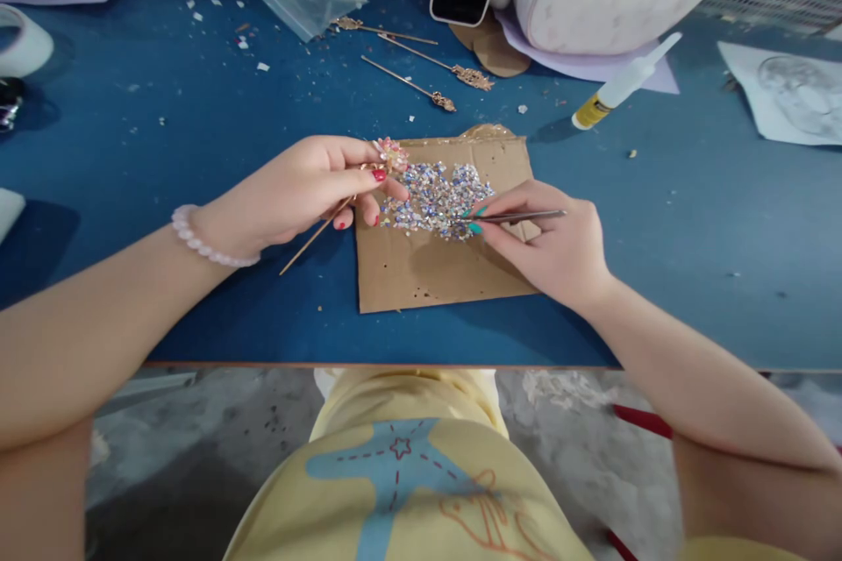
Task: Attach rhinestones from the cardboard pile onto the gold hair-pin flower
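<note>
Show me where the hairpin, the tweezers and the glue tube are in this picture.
hairpin [393, 154]: head view, on its flower-shaped top.
tweezers [532, 216]: head view, on the middle of the metal shaft.
glue tube [622, 86]: head view, on the white body.

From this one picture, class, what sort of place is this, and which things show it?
Probably a jewellery-craft worktable: a pile of sequins on cardboard, a glue tube, and spare hairpins on the blue table.

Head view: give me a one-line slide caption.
The left hand holds a flower-topped hairpin beside a pile of sparkling chips on cardboard; the right hand aims a thin metal tool at the pile.
</note>
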`<state>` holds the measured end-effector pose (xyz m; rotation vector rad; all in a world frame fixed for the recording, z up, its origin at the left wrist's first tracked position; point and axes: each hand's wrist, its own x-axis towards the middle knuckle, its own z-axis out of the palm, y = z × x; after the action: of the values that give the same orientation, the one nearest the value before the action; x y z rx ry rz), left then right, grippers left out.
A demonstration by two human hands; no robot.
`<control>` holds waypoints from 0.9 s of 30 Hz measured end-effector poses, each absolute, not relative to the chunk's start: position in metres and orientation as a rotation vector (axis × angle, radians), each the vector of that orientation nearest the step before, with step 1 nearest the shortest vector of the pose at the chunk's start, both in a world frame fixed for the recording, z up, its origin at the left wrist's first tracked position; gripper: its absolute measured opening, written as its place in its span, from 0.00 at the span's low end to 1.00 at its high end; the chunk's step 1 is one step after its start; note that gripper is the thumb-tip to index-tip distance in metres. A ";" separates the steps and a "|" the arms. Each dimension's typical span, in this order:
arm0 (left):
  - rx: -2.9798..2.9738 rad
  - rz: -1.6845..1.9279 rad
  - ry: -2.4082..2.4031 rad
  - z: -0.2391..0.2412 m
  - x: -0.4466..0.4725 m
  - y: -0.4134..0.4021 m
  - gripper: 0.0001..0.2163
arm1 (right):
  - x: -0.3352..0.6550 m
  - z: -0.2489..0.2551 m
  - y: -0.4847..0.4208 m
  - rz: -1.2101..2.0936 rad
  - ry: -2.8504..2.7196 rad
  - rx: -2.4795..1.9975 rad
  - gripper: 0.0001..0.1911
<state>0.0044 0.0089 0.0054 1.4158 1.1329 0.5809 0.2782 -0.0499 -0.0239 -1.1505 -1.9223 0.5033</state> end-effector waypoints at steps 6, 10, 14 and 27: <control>1.417 0.572 1.130 -0.001 0.000 0.015 0.07 | 0.280 -0.028 -0.042 0.539 -1.939 -1.138 0.02; 1.496 0.540 1.121 -0.001 0.001 0.012 0.06 | 0.279 -0.028 -0.040 0.486 -2.014 -1.018 0.05; 1.537 0.600 1.145 -0.002 0.000 0.014 0.07 | 0.290 -0.034 -0.025 0.439 -1.946 -1.054 0.01; 1.463 0.695 1.121 -0.014 -0.009 0.026 0.10 | 0.321 -0.055 0.010 0.850 -1.637 -1.146 0.04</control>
<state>-0.0094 0.0259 -0.0136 1.4635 1.1209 0.6945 0.3210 0.0097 -0.0549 -1.1463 -1.6367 0.8497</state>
